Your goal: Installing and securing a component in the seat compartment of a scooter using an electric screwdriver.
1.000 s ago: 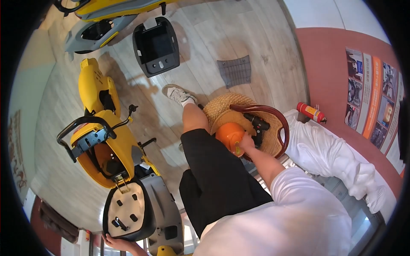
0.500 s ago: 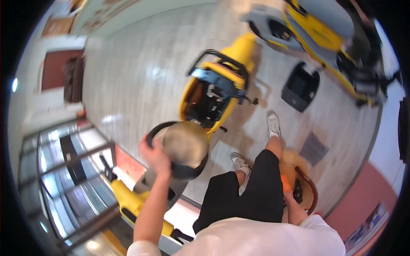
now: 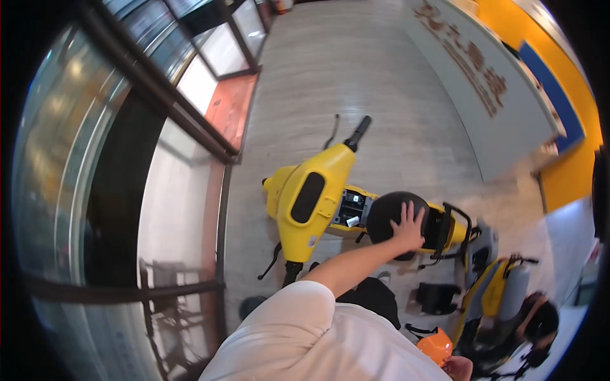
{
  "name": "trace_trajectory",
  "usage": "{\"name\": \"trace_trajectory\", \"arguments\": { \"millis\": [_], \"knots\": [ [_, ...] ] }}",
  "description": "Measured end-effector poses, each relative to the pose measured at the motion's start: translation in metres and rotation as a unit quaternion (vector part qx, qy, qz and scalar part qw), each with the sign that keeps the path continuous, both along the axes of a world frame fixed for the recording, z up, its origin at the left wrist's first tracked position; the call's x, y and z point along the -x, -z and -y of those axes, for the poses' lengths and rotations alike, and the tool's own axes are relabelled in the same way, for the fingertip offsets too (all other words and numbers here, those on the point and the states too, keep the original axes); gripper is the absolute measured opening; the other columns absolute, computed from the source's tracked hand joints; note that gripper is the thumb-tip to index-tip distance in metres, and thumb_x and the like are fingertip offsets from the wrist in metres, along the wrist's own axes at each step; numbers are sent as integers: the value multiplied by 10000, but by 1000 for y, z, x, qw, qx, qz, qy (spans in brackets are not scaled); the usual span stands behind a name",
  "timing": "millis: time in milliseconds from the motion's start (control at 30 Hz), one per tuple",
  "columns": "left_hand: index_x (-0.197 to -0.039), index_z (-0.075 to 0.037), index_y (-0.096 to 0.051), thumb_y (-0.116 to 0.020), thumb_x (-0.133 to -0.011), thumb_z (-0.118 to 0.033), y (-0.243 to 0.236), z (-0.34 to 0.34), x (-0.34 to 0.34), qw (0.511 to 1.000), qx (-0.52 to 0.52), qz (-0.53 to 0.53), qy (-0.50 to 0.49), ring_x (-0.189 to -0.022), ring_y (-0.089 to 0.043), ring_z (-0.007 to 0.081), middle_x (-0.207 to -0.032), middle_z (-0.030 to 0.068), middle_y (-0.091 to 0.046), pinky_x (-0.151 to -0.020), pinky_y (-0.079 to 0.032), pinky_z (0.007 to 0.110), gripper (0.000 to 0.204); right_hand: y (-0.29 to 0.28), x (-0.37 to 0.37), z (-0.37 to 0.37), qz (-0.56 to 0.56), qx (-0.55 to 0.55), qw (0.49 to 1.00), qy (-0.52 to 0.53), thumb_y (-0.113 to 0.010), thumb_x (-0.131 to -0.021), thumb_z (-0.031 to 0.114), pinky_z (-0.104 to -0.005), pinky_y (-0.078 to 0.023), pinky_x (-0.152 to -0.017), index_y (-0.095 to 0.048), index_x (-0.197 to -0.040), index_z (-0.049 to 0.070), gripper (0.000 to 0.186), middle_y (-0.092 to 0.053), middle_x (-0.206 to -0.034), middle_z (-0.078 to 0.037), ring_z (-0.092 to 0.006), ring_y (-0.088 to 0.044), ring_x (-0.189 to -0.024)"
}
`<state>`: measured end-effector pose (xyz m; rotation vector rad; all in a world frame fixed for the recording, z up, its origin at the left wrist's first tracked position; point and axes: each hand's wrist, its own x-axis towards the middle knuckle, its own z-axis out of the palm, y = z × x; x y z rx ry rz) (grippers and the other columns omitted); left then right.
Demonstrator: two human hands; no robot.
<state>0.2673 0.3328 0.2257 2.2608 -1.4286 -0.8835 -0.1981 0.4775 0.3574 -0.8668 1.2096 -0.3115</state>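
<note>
My left hand point(image 3: 410, 225) lies with its fingers spread on top of a round black seat point(image 3: 383, 214). The seat sits over the middle of a yellow electric scooter point(image 3: 327, 171). Just ahead of it, an opened footboard bay point(image 3: 353, 204) shows dark parts and wiring. Behind the seat, part of a dark cavity point(image 3: 435, 230) is visible. Low in the picture, my right hand point(image 3: 459, 367) is closed against a smooth orange thing point(image 3: 436, 347) with a black part beside it. I cannot make out its kind, and most of that hand's fingers are hidden.
A black bin point(image 3: 437, 298) rests on the floor beside the scooter. Another yellow and grey scooter point(image 3: 492, 286) stands at the lower right. Glass doors with dark frames point(image 3: 149, 95) run along the left. A pale counter point(image 3: 467, 108) is at the far right.
The view has turned toward the scooter's front. Earlier my left hand held the seat by its rim, a blurred tan face showing; now that hand lies on its black surface.
</note>
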Motion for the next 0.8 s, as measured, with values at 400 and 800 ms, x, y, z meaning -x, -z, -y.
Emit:
{"name": "trace_trajectory", "arguments": {
  "millis": [400,800],
  "knots": [
    [-1432,1,-218,-621,-830,-521,-62,-115,30,900,74,-409,131,-1288,-385,380,-1437,262,-285,-1068,-336,412,892,33,-27,294,-69,-220,883,-409,-561,-879,492,-398,-333,-1080,-413,-1347,-27,715,-559,-1275,-136,-285,-520,-1198],
    [-1477,-138,-43,-675,-865,-251,-93,-272,-150,759,204,-609,109,-1240,-462,257,-1488,129,-244,-973,-445,360,886,-42,-263,146,32,-81,949,-303,-557,-882,501,-404,-314,-1091,-393,-1367,-8,722,-530,-1312,-127,-276,-489,-1230]
  ]
}}
